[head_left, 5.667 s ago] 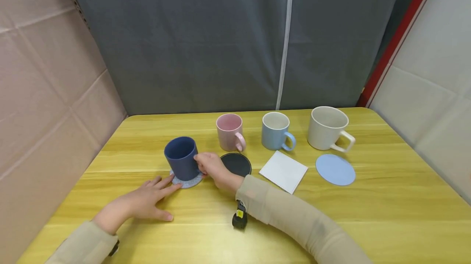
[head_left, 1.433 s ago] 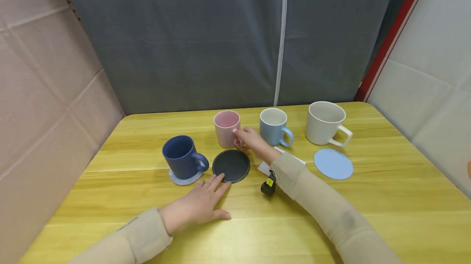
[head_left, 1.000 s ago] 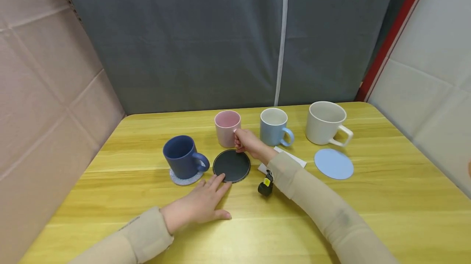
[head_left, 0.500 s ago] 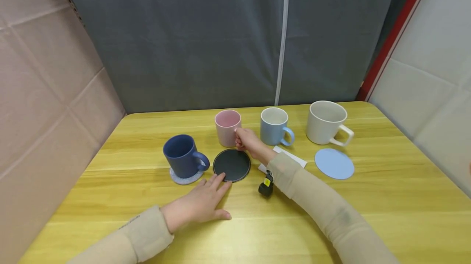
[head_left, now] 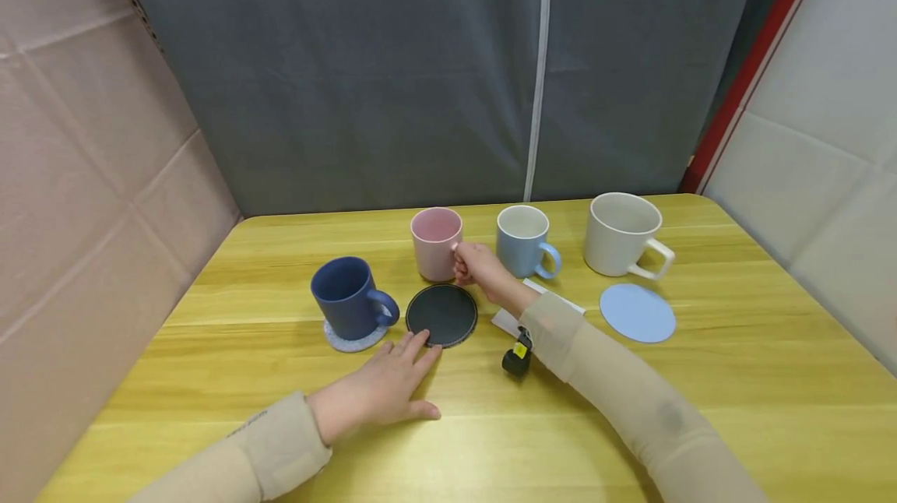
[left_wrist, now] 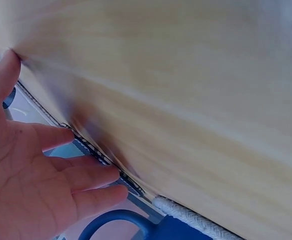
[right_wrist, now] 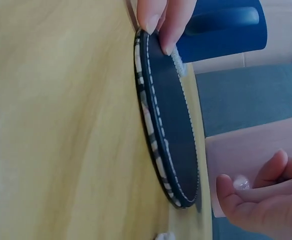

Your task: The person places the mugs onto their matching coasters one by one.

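Moved since earlier frame, w/ R hand [head_left: 483,268], from navy mug [head_left: 346,304] to pink mug [head_left: 431,250]; w/ L hand [head_left: 385,386], from grey coaster [head_left: 350,346] to black coaster [head_left: 443,311]. Upright, pink mug, just behind black coaster; base on table [head_left: 532,441] or slightly above, cannot tell. Pinched by handle btwn R thumb and curled fingers. Touching black coaster's near edge w/ L fingertips, fingers spread, almost straight, nothing grasped. To left: navy mug upon grey coaster, handle to right. To right: light-blue mug [head_left: 518,250], w/ white square coaster [head_left: 504,321] partly hidden by R wrist; further, white mug [head_left: 615,246] behind pale-blue round coaster [head_left: 638,314].
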Tool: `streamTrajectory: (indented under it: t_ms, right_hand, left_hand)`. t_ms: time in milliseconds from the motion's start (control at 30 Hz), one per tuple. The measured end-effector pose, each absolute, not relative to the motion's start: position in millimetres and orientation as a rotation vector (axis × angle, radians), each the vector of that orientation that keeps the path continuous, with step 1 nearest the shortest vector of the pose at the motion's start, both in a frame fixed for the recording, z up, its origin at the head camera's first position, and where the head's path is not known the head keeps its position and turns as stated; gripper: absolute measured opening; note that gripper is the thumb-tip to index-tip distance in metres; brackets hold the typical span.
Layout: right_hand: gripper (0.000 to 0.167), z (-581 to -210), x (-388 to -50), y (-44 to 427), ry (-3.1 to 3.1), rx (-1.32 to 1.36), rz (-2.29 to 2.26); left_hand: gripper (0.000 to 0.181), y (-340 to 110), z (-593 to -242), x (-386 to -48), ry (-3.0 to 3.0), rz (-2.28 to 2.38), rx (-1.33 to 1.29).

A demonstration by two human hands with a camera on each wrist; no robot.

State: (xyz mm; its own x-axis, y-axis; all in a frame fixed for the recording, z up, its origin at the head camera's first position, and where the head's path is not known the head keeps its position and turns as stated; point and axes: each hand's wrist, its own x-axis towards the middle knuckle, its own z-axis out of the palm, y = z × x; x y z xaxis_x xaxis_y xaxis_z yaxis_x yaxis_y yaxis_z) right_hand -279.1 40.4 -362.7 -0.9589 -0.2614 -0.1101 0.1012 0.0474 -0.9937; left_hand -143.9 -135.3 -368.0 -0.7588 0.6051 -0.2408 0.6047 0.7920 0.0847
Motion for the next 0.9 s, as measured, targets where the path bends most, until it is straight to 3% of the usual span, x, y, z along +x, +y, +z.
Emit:
streamTrajectory:
  t_ms: [900]
  right_hand:
    - [0.030,-360,-239,52,2.144,-0.376,-1.851]
  left_hand:
    - [0.084,-135,-367,-143,2.723,0.014,0.931]
